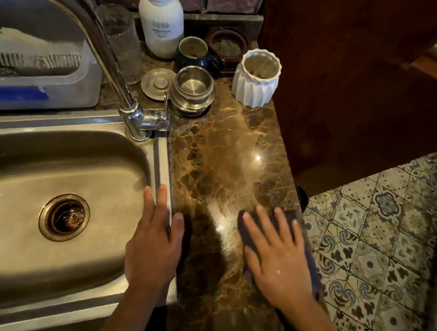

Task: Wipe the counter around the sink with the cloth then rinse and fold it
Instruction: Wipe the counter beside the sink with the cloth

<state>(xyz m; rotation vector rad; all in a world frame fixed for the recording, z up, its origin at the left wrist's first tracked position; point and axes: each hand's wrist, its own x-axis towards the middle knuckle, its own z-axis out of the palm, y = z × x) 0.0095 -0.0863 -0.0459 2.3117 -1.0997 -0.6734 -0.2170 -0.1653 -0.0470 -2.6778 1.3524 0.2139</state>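
Note:
A dark cloth (311, 260) lies flat on the brown marble counter (220, 162) near its right edge. My right hand (277, 256) presses down on the cloth with fingers spread, covering most of it. My left hand (156, 238) rests flat on the right rim of the steel sink (42, 161), fingers apart, holding nothing. The sink basin looks dry, with a round drain (64, 217) at its centre. The tap (134, 113) stands at the basin's back right corner, with no water running.
At the back of the counter stand a white ribbed cup (255, 78), a steel cup (193, 89) beside a metal lid (157, 83), a dark mug (197, 55), a drinking glass (121, 40) and a white pump bottle (161, 19). A dish tub (27, 71) sits back left. The counter's right edge drops to a tiled floor (375, 245).

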